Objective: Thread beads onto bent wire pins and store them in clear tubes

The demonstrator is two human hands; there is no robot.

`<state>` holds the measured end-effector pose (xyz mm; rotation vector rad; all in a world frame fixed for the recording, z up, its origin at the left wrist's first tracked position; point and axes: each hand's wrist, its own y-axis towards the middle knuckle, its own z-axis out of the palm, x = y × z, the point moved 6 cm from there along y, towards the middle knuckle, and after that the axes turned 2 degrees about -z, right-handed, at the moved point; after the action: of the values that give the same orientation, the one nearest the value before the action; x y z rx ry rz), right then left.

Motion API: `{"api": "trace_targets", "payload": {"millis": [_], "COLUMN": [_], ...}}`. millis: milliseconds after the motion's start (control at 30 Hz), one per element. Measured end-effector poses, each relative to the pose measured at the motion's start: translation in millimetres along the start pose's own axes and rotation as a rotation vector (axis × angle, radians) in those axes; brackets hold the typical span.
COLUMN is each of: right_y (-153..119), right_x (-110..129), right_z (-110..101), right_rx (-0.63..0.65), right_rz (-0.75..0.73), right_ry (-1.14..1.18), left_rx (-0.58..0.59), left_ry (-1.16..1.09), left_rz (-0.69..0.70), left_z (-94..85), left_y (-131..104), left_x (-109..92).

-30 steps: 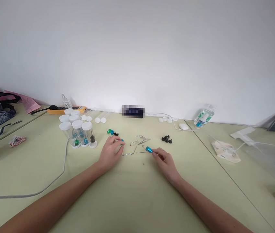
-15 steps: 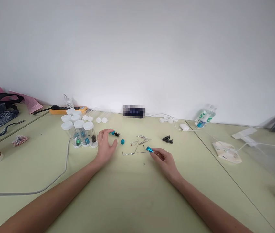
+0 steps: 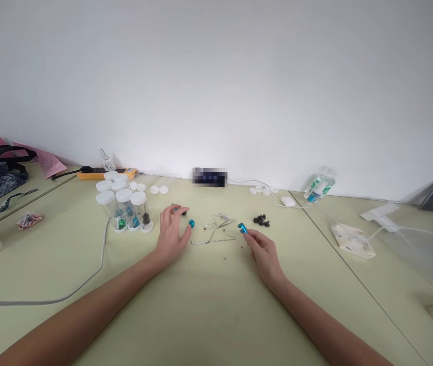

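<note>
My right hand (image 3: 265, 250) pinches a small shiny blue metal part (image 3: 242, 228) between thumb and fingertips, above the table. The part's exact kind is too small to tell. My left hand (image 3: 171, 235) rests over the table with thumb and fingers apart. Close to its thumb lies a blue ball-like metal piece (image 3: 191, 223). Beyond its fingertips, a small black part (image 3: 184, 213) is partly hidden, with a bit of green beside it. Between the hands are several thin metal rods, including a bent one (image 3: 201, 242). A cluster of small black parts (image 3: 262, 220) sits past my right hand.
White-capped clear tubes (image 3: 138, 206) stand left of my left hand, some with coloured parts inside. Behind them is an orange power strip (image 3: 86, 175). White caps (image 3: 260, 189), a white case (image 3: 288, 201) and a clear bottle (image 3: 320, 187) line the wall. A grey cable (image 3: 104, 254) crosses at left.
My right hand has shifted slightly right and turned the blue part more upright. My left hand has moved a little right, its thumb now close to the blue ball-like piece.
</note>
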<state>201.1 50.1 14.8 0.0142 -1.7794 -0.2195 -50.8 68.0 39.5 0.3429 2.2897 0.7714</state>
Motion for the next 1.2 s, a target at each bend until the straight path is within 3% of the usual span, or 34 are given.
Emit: {"api": "trace_targets", "payload": {"millis": [167,233,333,433,600,700,767,833,933,1033,1133,1200], "right_y": [-4,-6,-8,-8,-9,-9,-8,-8,-7,-7,-8,-11], "right_x": [6,8,11,11,12,14,14,14,13,13,16,18], "right_z": [2,2,0,-2,-2,-2,-1,0,-1,1,8,13], "right_rx": [0.013,0.014,-0.012,-0.053,-0.067,-0.056,-0.042,-0.033,-0.038,-0.013,0.050,0.103], "right_rz": [-0.022,-0.030,-0.039,-0.052,-0.107,-0.125,-0.131,-0.137,-0.128,-0.128,-0.177,-0.225], "right_ry": [0.022,0.020,0.015,0.001,-0.022,-0.039,-0.059,-0.061,-0.032,-0.052,-0.130,-0.189], "left_rx": [0.090,0.245,0.497,0.760,0.861,0.842,0.810,0.769,0.711,0.721,0.797,0.839], "left_ry": [0.024,0.034,-0.045,-0.237,-0.302,-0.324,-0.355,-0.411,-0.510,-0.594,-0.871,-0.975], "left_rz": [0.120,0.223,0.247,0.234,0.223,0.190,0.169,0.144,0.079,-0.014,-0.349,-0.476], "left_z": [14.7,32.7,68.8,113.3,175.1,194.4,193.7,179.7,138.3,90.9,60.3,49.5], "left_y": [16,37,73,93,93,87,85,84,75,50,12,-11], "left_x": [-23,-38,-60,-83,-106,-112,-114,-110,-89,-62,-37,-32]}}
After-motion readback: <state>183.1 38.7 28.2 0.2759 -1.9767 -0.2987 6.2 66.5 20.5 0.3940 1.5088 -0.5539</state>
